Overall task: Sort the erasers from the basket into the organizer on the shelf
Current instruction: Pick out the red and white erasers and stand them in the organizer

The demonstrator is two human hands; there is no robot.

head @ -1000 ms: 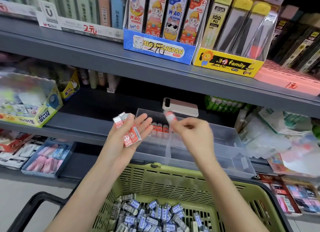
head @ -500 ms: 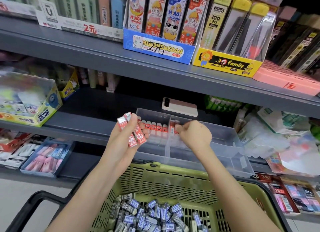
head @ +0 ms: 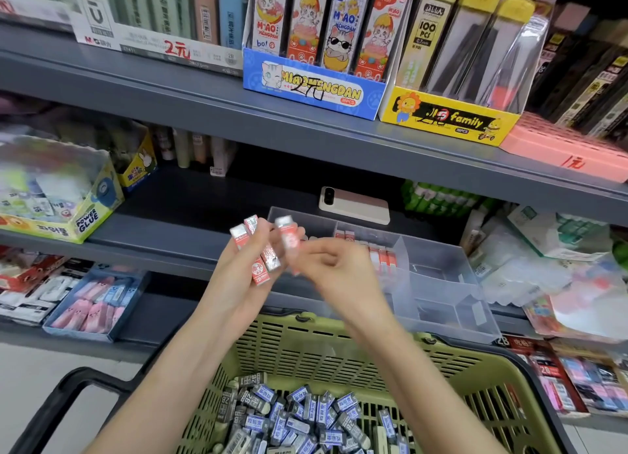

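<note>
Two hands: raised above the basket [head: 306,345], just in front of the organizer [head: 441,283].
Left hand [head: 238,283]: grip closed round a fan of red erasers [head: 261,265], white ends pointing up.
Right hand [head: 339,270]: blurred; grip narrow, fingertips pinching a single eraser [head: 289,239] just beside the fan.
Organizer: clear box on the shelf [head: 170,229]; a row of erasers [head: 382,256] in red sleeves stands in a rear compartment.
Basket: green, below both forearms; holds a heap of erasers [head: 299,416] in blue and grey sleeves.
</note>
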